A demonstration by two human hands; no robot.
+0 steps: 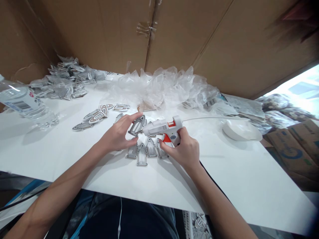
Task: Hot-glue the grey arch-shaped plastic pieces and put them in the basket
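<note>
Near the middle of the white table, my left hand holds a grey arch-shaped piece tilted up between thumb and fingers. A white and orange glue gun is gripped in my right hand, its nozzle pointing left, close to the held piece. Several similar grey pieces lie in a fan on the table below the gun. More pieces, some with a brown and white pattern, lie in a loose group to the left of my left hand.
A water bottle stands at the left. Behind are a heap of grey pieces and crumpled clear plastic bags. A white dish sits at the right, near cardboard boxes. Cardboard walls rise behind the table.
</note>
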